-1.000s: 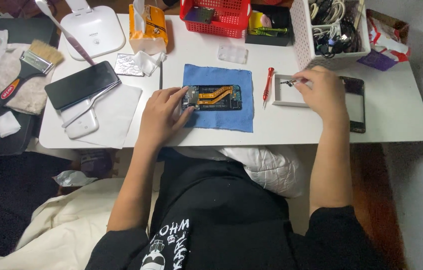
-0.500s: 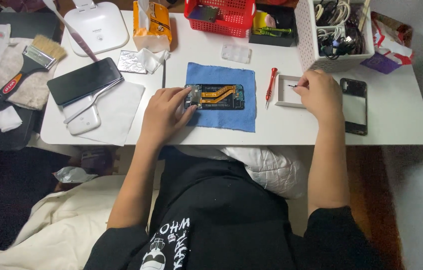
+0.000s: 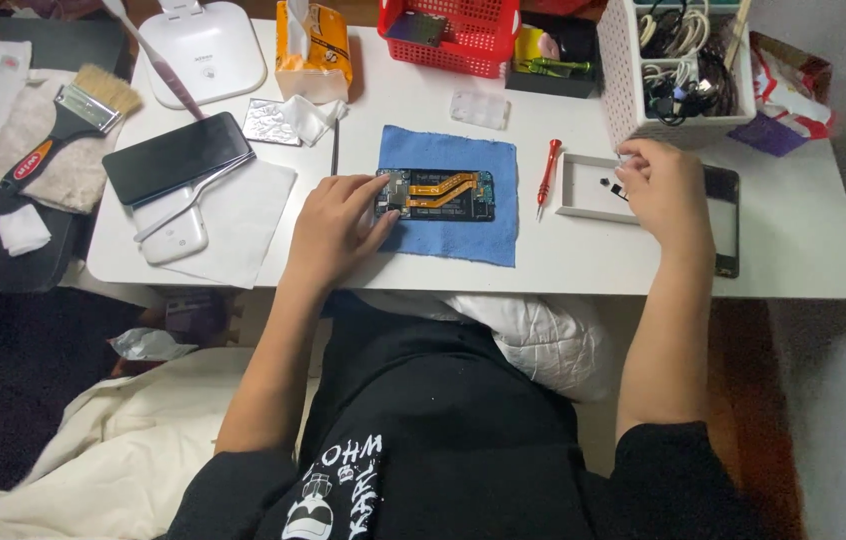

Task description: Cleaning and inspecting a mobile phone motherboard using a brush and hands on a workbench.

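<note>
Head cam: my left hand [image 3: 335, 228] still rests open, fingertips pinning the opened phone [image 3: 436, 194] on the blue cloth [image 3: 453, 240]. Right hand [image 3: 661, 188] has shifted up over the white parts tray [image 3: 583, 210], fingers pinched; can't tell on what. Red screwdriver [image 3: 548, 168] unmoved beside the tray.

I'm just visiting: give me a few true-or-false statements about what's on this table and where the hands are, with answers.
1. The opened phone lies on a blue cloth. True.
2. The left hand holds the red screwdriver. False: it rests on the phone's end; the screwdriver lies alone.
3. The right hand is at the small white tray. True.
4. The paintbrush lies in the red basket. False: it lies on a cloth at the left.
</note>
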